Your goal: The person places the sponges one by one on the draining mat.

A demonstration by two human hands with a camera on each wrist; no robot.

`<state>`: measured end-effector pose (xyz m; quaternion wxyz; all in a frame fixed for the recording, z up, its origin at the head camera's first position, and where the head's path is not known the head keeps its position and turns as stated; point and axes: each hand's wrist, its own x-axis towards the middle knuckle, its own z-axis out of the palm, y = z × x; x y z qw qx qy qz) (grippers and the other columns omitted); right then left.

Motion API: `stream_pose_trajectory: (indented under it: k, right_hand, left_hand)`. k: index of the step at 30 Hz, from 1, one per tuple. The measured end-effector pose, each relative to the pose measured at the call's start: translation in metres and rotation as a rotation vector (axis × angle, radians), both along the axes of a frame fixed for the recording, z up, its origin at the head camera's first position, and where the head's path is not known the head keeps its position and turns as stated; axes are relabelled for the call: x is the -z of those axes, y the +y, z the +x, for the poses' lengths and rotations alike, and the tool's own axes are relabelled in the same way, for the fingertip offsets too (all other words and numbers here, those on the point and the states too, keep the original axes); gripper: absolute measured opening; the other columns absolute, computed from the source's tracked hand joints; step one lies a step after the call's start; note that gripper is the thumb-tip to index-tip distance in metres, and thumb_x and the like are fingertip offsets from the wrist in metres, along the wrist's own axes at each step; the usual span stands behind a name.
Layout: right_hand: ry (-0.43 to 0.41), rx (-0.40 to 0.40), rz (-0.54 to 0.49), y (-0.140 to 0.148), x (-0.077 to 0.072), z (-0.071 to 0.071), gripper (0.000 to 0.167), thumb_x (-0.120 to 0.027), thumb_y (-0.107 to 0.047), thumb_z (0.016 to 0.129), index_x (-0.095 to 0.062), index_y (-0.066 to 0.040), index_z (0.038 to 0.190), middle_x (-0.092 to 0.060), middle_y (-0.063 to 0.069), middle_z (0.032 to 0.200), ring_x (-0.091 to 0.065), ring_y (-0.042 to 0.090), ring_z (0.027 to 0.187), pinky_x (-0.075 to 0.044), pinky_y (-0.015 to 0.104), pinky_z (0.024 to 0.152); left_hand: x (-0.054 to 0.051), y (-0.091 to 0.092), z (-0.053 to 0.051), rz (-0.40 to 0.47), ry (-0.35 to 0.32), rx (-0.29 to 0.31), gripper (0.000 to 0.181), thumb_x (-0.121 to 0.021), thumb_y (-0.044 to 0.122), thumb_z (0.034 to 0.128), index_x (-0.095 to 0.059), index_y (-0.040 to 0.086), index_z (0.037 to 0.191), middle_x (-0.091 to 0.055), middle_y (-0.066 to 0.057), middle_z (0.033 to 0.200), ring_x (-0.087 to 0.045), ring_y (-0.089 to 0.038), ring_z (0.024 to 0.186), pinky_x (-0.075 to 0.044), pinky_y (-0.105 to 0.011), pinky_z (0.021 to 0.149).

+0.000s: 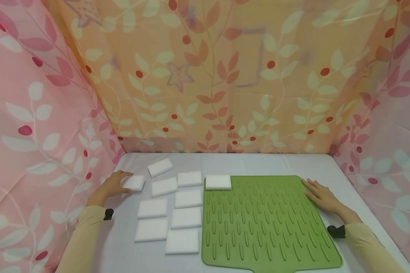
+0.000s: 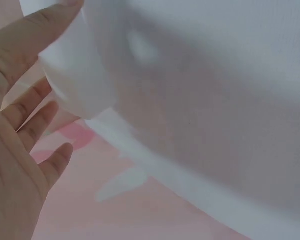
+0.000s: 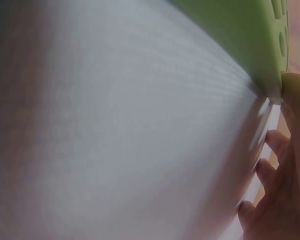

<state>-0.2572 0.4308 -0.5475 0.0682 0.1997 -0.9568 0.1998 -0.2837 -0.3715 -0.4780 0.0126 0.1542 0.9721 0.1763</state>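
Held block: at the far left of the surface, apart from the others; whether it is lifted clear, I cannot tell
Left hand: narrowed on the held block, thumb at its near side, a finger at the far side; such an edge grip could let it twist or slip if the squeeze slackens
Loose blocks: eight, lying between the left hand and the mat; a low sweep rightward would likely knock the nearest ones askew
Mat: green and ridged, just beside the right column of loose blocks; any slide leftward could shove that column
Mat block: at the far left corner of the mat; a jolt there might shift it out of line
Right hand: fingers extended, holding nothing, touching the mat's right edge; uneven pressing could skew the mat
Curtain: close by the left forearm, so a wide elbow may brush it
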Motion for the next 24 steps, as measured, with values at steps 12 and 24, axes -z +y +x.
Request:
stream_pose_trajectory:
  k: [12, 24]
  right_hand:
    - [-0.028, 0.012, -0.008, -0.001, -0.002, 0.001, 0.054, -0.052, -0.024, 0.095, -0.034, -0.009, 0.143, -0.036, 0.033, 0.137, -0.029, 0.059, 0.122, -0.02, 0.07, 0.089]
    - [-0.043, 0.015, -0.009, -0.001, -0.002, 0.002, 0.054, -0.051, -0.024, 0.095, -0.033, -0.01, 0.144, -0.035, 0.033, 0.138, -0.028, 0.059, 0.122, -0.019, 0.071, 0.089]
  left_hand:
    - [-0.003, 0.01, 0.002, 0.019, 0.037, 0.017, 0.071, -0.078, 0.035, 0.0721, -0.051, 0.002, 0.129, -0.047, -0.025, 0.125, -0.044, -0.041, 0.114, -0.037, -0.059, 0.094]
    - [-0.007, 0.025, 0.003, 0.081, 0.066, 0.037, 0.069, -0.077, 0.036, 0.0737, -0.052, 0.002, 0.129, -0.048, -0.021, 0.127, -0.042, -0.039, 0.119, -0.032, -0.057, 0.099]
